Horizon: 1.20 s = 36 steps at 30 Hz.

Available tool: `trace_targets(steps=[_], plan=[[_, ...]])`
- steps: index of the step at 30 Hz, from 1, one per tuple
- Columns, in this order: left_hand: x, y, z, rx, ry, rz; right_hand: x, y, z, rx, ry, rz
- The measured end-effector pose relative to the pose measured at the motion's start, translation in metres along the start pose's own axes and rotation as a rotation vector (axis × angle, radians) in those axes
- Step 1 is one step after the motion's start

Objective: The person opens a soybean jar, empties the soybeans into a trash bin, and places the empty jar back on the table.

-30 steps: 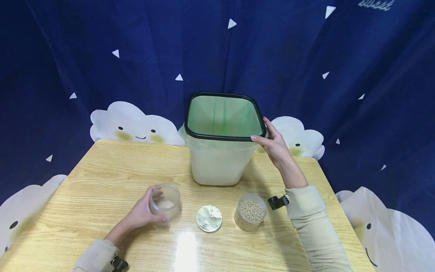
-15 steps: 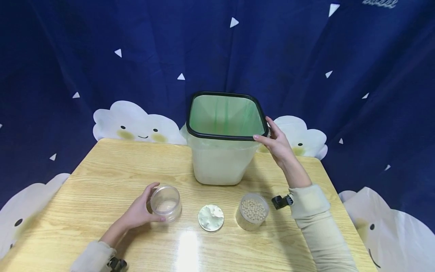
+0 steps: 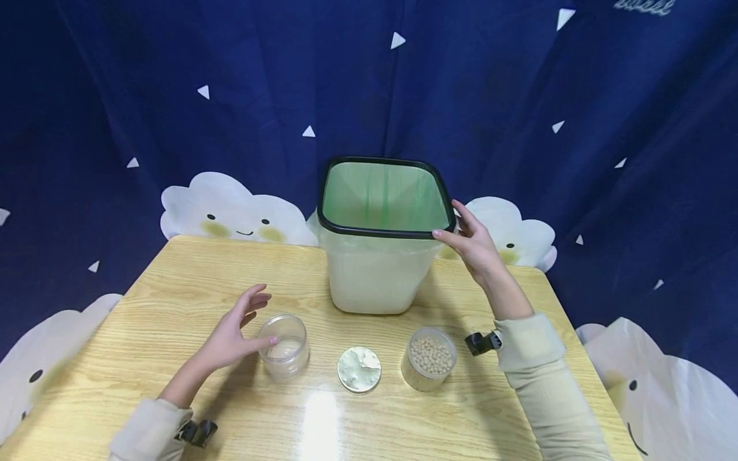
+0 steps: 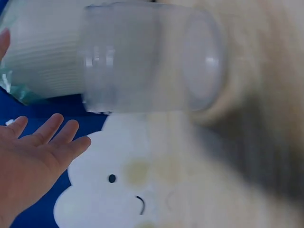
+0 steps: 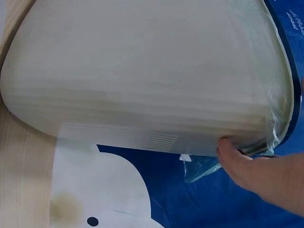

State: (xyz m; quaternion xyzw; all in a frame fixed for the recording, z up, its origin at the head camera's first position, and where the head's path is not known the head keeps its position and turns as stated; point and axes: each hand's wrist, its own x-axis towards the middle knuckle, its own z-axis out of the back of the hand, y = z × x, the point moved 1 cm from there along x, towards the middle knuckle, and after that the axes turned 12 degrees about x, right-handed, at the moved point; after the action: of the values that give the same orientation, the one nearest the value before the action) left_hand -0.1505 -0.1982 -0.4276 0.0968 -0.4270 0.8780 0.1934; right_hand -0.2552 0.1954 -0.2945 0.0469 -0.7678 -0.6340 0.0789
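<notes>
In the head view my left hand [image 3: 230, 336] is beside a clear plastic jar [image 3: 291, 366] on the table, fingers spread and thumb overlapping its rim. The left wrist view shows the loose fingers [image 4: 64, 137] apart from the jar wall. My right hand [image 3: 477, 251] holds the near right corner of a whitish trash can [image 3: 371, 278], thumb at the front of its black rim and fingers along the side. In the right wrist view a digit presses the can's wall [image 5: 142, 71]. A pale green bag lines the can and folds over outside.
Right of the clear jar lies a round disc [image 3: 359, 370] with a crumpled silvery surface. A second jar [image 3: 416, 378], full of pale round beans [image 3: 432, 354], stands farther right. The wooden table [image 3: 230, 269] ends before a dark blue curtain [image 3: 248, 77] with white clouds.
My left hand has let go of the clear jar and drawn back and up, fingers spreading. The jar stays on the table. My right hand remains at the can's corner.
</notes>
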Motion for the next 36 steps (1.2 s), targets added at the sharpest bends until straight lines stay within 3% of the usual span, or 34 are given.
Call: trace_targets(steps=[7,20,28,36], plan=[[0.013,-0.021,0.01,-0.037,-0.028,-0.052,-0.01,-0.002,0.008,-0.057,0.004,0.02],[0.028,-0.04,0.009,-0.014,-0.021,-0.126,-0.037,-0.021,0.036,-0.161,0.071,0.03],[0.034,-0.053,0.008,0.0,-0.012,-0.203,-0.053,-0.042,0.058,-0.224,0.166,0.033],[0.04,-0.064,0.008,0.025,-0.003,-0.269,-0.062,-0.074,0.083,-0.269,0.297,-0.029]])
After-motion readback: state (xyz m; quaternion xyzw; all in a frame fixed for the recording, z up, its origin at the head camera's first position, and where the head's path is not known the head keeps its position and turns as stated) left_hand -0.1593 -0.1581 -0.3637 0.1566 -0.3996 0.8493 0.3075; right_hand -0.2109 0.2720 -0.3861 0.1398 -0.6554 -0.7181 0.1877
